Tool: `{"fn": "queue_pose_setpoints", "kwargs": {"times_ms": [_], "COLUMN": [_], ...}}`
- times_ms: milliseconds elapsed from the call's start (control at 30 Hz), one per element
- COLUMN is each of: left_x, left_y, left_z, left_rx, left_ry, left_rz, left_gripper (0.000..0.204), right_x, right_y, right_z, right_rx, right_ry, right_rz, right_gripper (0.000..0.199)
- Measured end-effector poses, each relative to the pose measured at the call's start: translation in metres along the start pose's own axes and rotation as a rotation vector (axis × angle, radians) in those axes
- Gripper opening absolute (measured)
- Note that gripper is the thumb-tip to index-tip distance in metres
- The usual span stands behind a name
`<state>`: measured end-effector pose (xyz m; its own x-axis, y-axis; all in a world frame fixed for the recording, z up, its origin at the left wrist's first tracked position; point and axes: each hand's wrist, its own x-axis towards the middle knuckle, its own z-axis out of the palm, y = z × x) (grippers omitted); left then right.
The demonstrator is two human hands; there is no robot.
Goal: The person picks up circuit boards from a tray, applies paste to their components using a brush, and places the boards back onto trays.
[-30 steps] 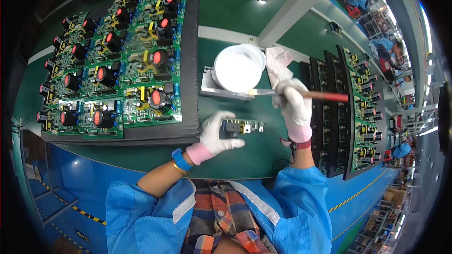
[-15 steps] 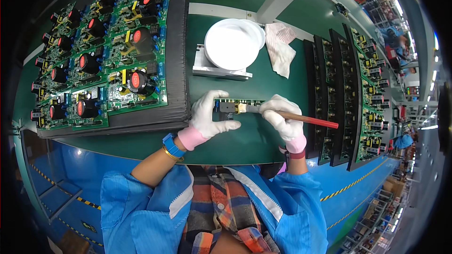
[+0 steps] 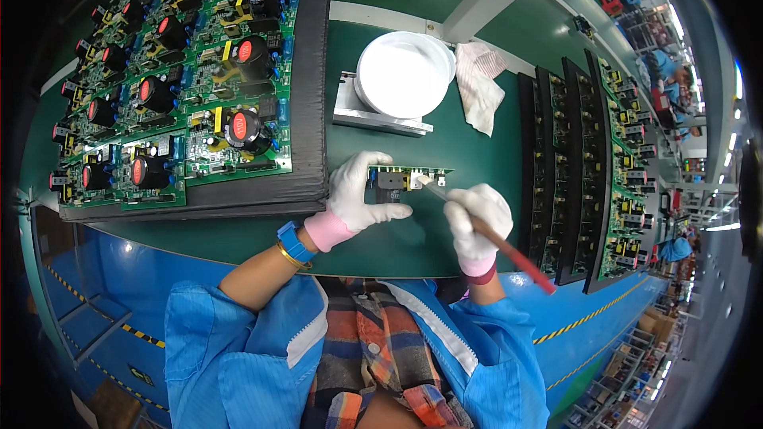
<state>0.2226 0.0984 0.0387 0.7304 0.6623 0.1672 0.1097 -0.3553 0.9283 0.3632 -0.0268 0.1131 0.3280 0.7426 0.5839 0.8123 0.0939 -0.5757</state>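
Observation:
My left hand (image 3: 348,195), in a white glove with a pink cuff, grips the left end of a small green circuit board (image 3: 391,181). The board stands on edge, with black blocks and white parts facing me. A brush (image 3: 515,257) with a red-brown handle and metal neck is held in my gloved right hand (image 3: 482,218). Its pale bristle tip rests at the white part near the board's middle; whether it presses there is too small to tell. The handle slants down to the right.
A round white tub (image 3: 404,75) sits on a silver metal block (image 3: 381,121) beyond my hands, beside a crumpled cloth (image 3: 480,89). At left lies a black foam tray (image 3: 311,115) of green circuit boards (image 3: 203,151). Upright black panels with boards (image 3: 568,175) stand at right.
My right hand has moved slightly right and nearer to me. The brush now slants more steeply, and its tip has shifted right along the board. The left hand still holds the board.

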Motion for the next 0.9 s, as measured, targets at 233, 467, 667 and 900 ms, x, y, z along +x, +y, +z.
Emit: {"fn": "queue_pose_setpoints", "kwargs": {"times_ms": [233,467,667,900], "left_x": [0.0,0.0,0.0,0.0], "left_y": [-0.004,0.001,0.003,0.006], "left_z": [0.001,-0.003,-0.005,-0.006], "left_rx": [-0.028,0.046,0.032,0.043], "left_ry": [0.037,-0.023,-0.031,-0.045], "left_rz": [0.053,0.041,0.001,-0.009], "left_gripper": [0.074,0.076,0.078,0.077], "right_x": [0.003,-0.004,0.002,0.017], "right_y": [-0.009,-0.018,0.002,0.023], "right_z": [0.013,0.004,-0.034,-0.041], "right_rx": [-0.318,-0.325,0.282,0.417], "right_ry": [-0.095,-0.154,-0.038,-0.244], "right_rz": [-0.26,-0.255,0.388,0.536], "right_gripper": [0.015,0.018,0.007,0.012]}}
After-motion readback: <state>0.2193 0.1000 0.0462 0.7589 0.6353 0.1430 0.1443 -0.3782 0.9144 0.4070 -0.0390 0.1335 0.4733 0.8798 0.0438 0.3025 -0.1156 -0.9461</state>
